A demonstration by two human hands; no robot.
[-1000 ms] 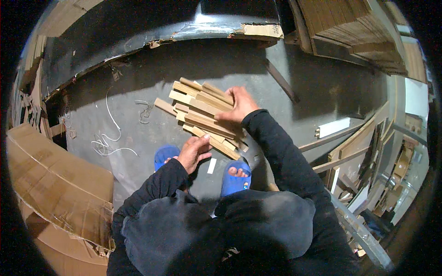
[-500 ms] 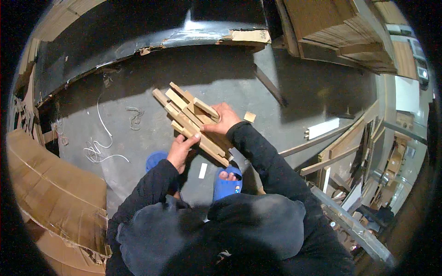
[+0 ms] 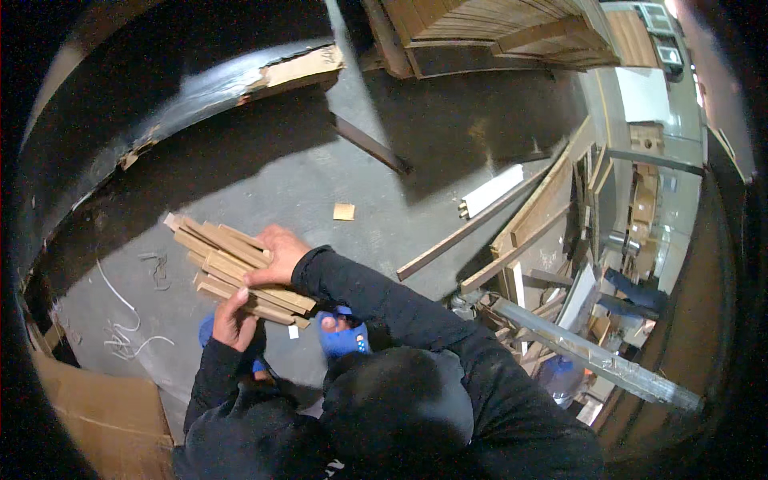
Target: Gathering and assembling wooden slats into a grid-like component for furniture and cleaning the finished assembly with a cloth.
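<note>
A bundle of short wooden strips (image 3: 228, 258) lies between my two hands, above the grey floor. Its pieces run roughly parallel, with uneven ends sticking out at the upper left. My left hand (image 3: 233, 322) grips the near side of the bundle, thumb resting on top. From the far right side my right hand (image 3: 280, 254) wraps round it, thumb also across the top. The undersides of the strips and most fingertips are hidden. Below the bundle show my blue sandals (image 3: 344, 332) and a small white slip (image 3: 294, 331).
A small square wood piece (image 3: 343, 211) lies on the floor, with a dark bar (image 3: 370, 142) beyond it. White cord (image 3: 128, 340) tangles at left near brown cardboard (image 3: 104, 400). At right are a long strip (image 3: 472, 224), a metal bar (image 3: 600, 356) and heaped wood scraps.
The view has swung right, so the room sits further left in the picture. Both hands keep hold of the strips, which now lie closer together and at a flatter angle.
</note>
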